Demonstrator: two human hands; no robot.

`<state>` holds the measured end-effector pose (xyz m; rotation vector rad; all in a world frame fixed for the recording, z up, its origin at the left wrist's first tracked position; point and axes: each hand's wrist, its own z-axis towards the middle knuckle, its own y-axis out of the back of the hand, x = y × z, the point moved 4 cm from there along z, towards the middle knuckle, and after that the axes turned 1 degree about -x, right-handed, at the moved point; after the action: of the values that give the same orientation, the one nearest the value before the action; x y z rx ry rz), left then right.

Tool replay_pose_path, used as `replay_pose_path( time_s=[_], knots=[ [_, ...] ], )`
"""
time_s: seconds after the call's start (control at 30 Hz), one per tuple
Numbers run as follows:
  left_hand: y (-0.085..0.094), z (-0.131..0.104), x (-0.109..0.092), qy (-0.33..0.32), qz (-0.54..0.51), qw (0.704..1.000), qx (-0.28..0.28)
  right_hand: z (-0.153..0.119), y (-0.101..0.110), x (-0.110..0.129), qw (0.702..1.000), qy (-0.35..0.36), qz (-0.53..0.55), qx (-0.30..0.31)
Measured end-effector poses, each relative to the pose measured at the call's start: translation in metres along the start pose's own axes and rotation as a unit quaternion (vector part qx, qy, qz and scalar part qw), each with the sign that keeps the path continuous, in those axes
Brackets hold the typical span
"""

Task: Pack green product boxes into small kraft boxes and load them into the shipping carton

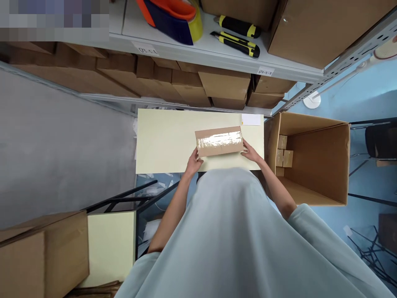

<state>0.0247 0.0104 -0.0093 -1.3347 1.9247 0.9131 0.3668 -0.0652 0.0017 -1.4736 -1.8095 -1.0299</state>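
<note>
A small brown cardboard box (217, 151) with shiny clear tape along its top is between my hands, over the pale yellow table (167, 142). My left hand (194, 162) grips its left end near the lower corner. At the opposite end, my right hand (249, 152) holds the right side, thumb and fingers against the edge. The box sits slightly tilted, its right end farther from me. Whether its underside touches the table I cannot tell. A white paper slip (251, 119) lies at the table's far right corner.
To the right stands a large open carton (316, 165) with several small boxes (288, 159) inside. Shelving ahead holds cartons (223, 89), a tape dispenser (173, 20) and two utility knives (238, 43). Another carton (65, 248) sits on a side table (110, 244) at lower left.
</note>
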Motion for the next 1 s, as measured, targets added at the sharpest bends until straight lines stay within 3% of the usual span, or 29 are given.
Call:
replay_pose_path(
  time_s=[0.17, 0.33, 0.43, 0.73, 0.87, 1.0],
  knots=[
    [-0.007, -0.005, -0.012, -0.005, 0.029, 0.999, -0.016, -0.005, -0.014, 0.018, 0.998, 0.053, 0.011, -0.017],
    [0.012, -0.008, -0.038, -0.075, 0.023, 0.996, -0.035, -0.012, -0.010, 0.045, 0.998, 0.051, -0.006, -0.030],
    [0.022, -0.001, -0.048, -0.093, 0.083, 0.990, -0.058, -0.009, -0.013, 0.058, 0.996, 0.028, -0.066, -0.056],
    [0.039, 0.032, -0.034, -0.005, 0.236, 0.969, -0.078, 0.035, -0.050, 0.062, 0.964, -0.120, -0.223, -0.078],
    [0.042, 0.035, -0.031, 0.005, 0.252, 0.965, -0.068, 0.046, -0.063, 0.062, 0.960, -0.137, -0.228, -0.083],
    [0.043, 0.036, -0.025, 0.010, 0.254, 0.964, -0.076, 0.047, -0.057, 0.053, 0.970, -0.110, -0.211, -0.045]
  ],
)
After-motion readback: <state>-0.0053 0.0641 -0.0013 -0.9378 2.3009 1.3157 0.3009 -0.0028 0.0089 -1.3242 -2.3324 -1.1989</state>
